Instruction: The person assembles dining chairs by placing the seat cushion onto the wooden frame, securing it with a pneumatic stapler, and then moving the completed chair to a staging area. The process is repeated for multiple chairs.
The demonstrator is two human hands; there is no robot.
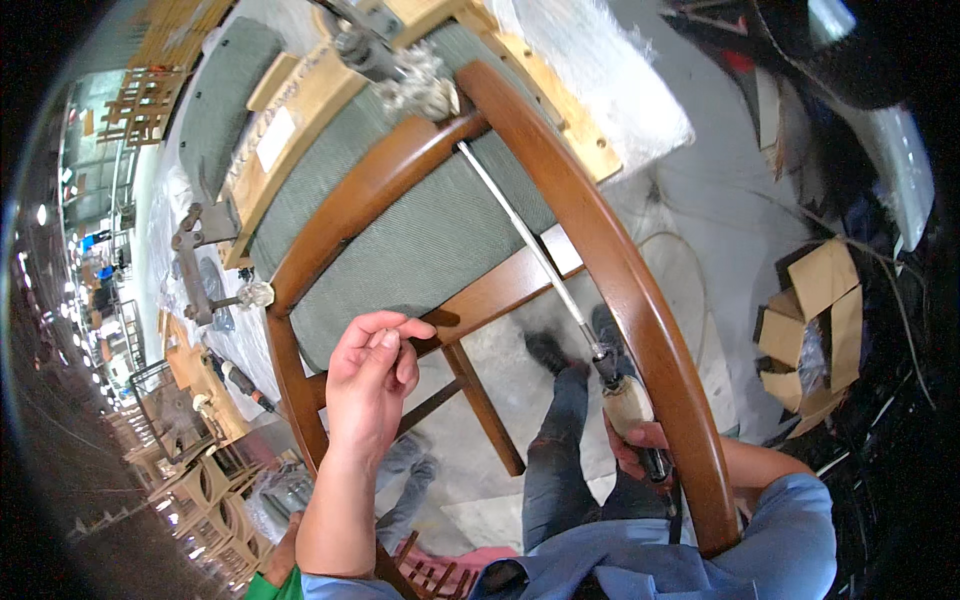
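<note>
A brown wooden chair frame point(620, 260) with a grey-green upholstered seat point(400, 250) stands tilted before me. My right hand point(622, 452), partly hidden behind a curved rail, grips a power screwdriver point(628, 400). Its long steel bit point(530, 245) runs up to the frame joint at the top, with the tip at a dark spot there. Over the seat's lower edge, my left hand point(368, 380) is raised, thumb pressed to curled fingers and index finger bent outward; whatever it may hold is hidden. Metal clamps with plastic-wrapped pads point(255, 294) touch the frame.
A wooden board point(290, 150) lies behind the chair, beside plastic wrapping point(600, 70). At left, a cordless drill point(240, 380) rests on a bench. An open cardboard box point(815, 340) sits at right. Another person's green sleeve point(275, 587) shows at lower left, near several chair frames point(205, 500).
</note>
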